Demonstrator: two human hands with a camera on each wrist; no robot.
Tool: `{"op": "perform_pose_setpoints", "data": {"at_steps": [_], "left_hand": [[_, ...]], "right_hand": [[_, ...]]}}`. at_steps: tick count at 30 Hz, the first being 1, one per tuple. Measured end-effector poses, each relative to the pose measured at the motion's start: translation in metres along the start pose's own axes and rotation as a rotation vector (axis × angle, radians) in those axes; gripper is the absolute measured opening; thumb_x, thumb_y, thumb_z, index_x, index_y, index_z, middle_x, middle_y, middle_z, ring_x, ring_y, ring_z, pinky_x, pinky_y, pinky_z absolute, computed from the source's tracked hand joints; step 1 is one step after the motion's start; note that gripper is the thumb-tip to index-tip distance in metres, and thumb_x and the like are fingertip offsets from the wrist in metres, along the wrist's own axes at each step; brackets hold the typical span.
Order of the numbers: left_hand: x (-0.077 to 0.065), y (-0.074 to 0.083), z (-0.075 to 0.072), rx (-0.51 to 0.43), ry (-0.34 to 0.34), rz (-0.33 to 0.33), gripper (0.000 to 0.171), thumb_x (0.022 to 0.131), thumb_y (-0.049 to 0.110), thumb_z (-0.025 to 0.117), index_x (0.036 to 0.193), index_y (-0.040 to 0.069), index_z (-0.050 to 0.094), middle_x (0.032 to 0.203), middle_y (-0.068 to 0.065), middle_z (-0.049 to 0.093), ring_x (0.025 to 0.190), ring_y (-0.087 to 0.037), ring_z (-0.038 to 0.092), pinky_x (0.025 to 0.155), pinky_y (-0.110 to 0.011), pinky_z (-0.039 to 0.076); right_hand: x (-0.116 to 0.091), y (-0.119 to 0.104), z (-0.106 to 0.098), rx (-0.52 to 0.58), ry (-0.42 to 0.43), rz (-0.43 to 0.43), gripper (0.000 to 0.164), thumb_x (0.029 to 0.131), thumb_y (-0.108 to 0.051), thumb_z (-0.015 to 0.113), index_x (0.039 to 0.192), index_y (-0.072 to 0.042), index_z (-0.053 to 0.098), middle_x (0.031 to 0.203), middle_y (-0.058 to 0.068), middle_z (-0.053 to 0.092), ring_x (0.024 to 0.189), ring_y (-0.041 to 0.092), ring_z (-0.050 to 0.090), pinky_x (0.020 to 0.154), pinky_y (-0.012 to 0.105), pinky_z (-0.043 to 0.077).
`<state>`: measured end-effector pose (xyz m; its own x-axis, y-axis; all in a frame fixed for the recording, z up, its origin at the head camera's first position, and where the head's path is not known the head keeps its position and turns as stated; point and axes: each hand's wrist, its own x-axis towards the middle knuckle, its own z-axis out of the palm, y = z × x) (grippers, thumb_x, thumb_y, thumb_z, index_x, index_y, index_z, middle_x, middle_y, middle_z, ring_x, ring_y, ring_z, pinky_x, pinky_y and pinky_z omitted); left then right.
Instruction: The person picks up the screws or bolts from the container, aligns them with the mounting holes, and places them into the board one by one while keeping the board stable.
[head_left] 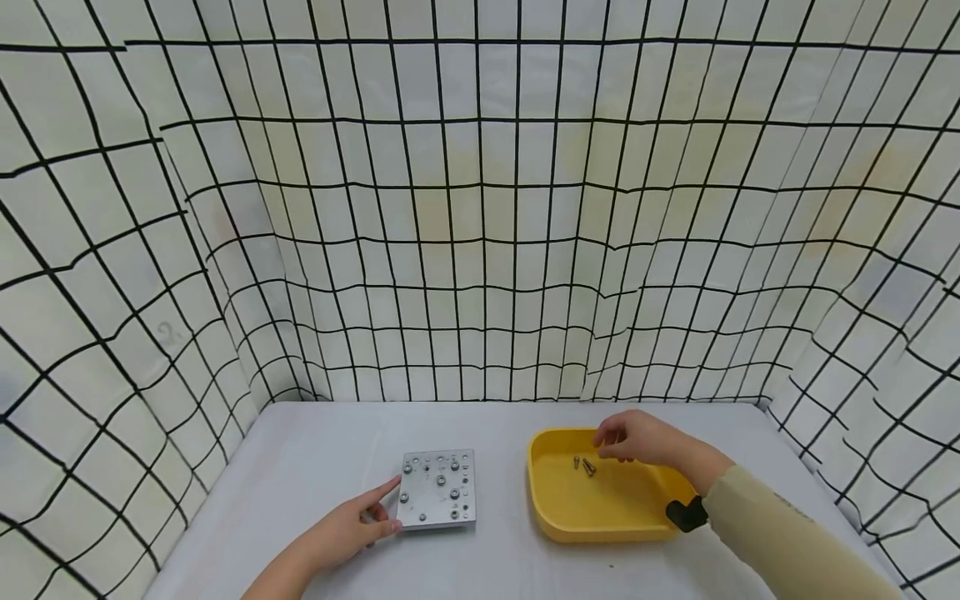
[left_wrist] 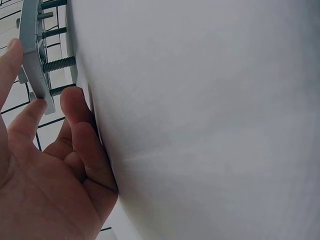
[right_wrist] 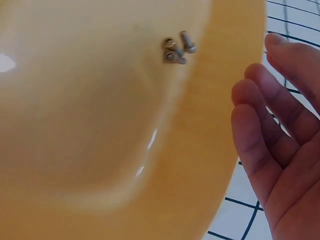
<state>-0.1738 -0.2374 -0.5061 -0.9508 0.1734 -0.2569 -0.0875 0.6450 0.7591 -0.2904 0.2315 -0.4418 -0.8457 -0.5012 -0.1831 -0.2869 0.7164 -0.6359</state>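
Note:
A silver metal plate (head_left: 435, 492) with several bolts set in it lies on the table, left of centre. My left hand (head_left: 341, 529) holds its left edge, with the index finger along the side and the thumb at the near corner. From the left wrist view, threaded bolt shanks (left_wrist: 59, 65) stick out beneath the plate, and two curled fingers lie low beside them. My right hand (head_left: 641, 439) hovers over the far side of a yellow tray (head_left: 600, 527), fingers loosely bent and nothing between them. Small loose screws (right_wrist: 177, 50) lie together in the tray, short of the fingertips.
A white table surface (head_left: 345, 442) runs under the plate and tray. White walls with a black grid (head_left: 480, 250) enclose the back and both sides. A black piece (head_left: 686, 515) sits at my right wrist, overlapping the tray's near right corner in the head view.

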Motion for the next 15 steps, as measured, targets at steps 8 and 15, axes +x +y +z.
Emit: {"op": "perform_pose_setpoints", "data": {"at_steps": [8,15], "left_hand": [[-0.001,0.003,0.000,0.019,0.012,-0.009,0.082,0.083,0.043,0.076,0.152,0.015,0.042,0.095,-0.001,0.056,0.073,-0.018,0.053,0.062,-0.030,0.044],[-0.003,0.004,-0.001,0.003,0.000,-0.007,0.081,0.085,0.041,0.076,0.152,0.014,0.041,0.096,-0.002,0.056,0.073,-0.018,0.053,0.062,-0.029,0.044]], "right_hand": [[0.008,-0.001,0.006,-0.196,-0.048,0.008,0.005,0.091,-0.014,0.073,0.095,-0.016,0.074,0.080,-0.005,0.060,0.073,0.016,0.055,0.065,0.032,0.048],[0.013,-0.005,0.009,-0.321,-0.083,-0.021,0.008,0.088,-0.014,0.076,0.092,-0.020,0.073,0.081,-0.008,0.057,0.077,0.014,0.051,0.070,0.033,0.046]]}}
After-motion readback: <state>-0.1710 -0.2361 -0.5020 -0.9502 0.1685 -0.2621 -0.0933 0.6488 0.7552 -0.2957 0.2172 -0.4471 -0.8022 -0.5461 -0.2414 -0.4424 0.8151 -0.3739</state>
